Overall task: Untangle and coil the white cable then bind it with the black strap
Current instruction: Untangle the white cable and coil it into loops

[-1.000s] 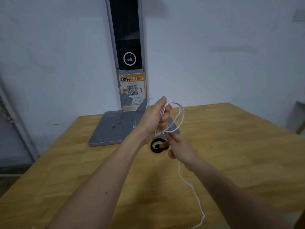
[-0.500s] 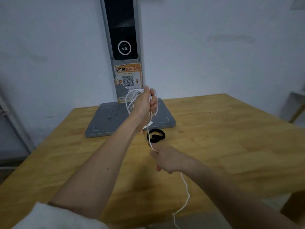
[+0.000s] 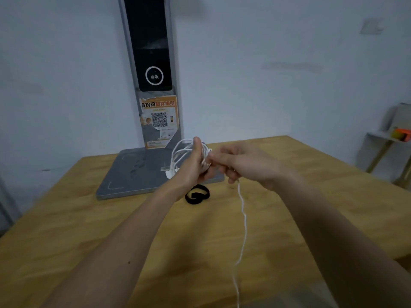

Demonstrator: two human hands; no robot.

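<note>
There are two hands, one left hand point(image 3: 195, 165) and one right hand point(image 3: 246, 165), and between them there is one white cable point(image 3: 243, 218). On one wooden table point(image 3: 311, 196) there is one black strap point(image 3: 198, 194) and one grey device point(image 3: 153, 85) with a flat base, and this device carries one orange sticker point(image 3: 159, 121) with one QR code on it. At the right edge stands one small shelf point(image 3: 382, 138) with one orange object point(image 3: 401, 134), too blurred to name.

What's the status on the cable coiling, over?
Left hand grips white cable loops. Right hand feeds the tail, uncoiled length hanging off the table. Black strap unused on table. Nothing in the way.
</note>
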